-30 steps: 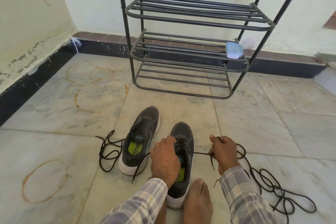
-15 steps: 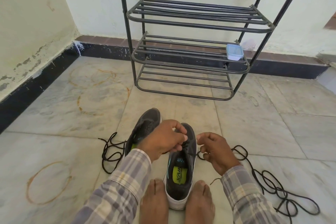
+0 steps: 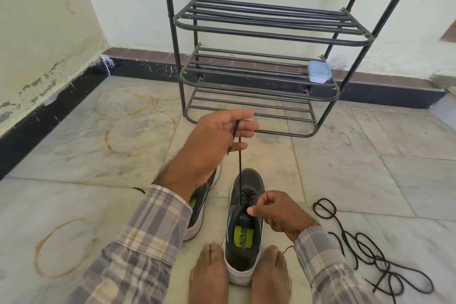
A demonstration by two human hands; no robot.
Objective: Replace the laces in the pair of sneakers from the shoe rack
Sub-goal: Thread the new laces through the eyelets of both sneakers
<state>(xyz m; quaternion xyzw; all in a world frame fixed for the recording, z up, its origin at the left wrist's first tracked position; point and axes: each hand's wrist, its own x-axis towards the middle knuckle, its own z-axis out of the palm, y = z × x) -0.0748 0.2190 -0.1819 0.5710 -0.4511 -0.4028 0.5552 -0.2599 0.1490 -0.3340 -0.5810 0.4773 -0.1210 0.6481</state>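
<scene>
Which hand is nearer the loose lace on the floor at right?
Right. The right hand is just left of the loose lace; the left hand is raised farther away, holding another lace.

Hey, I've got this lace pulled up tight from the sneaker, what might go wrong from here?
The left hand holds the lace taut; pulling too far may drag the other end out of the eyelets by the right hand. The sneaker is only braced between bare feet, so it may lift or tip. The loose lace coiled nearby may tangle.
</scene>
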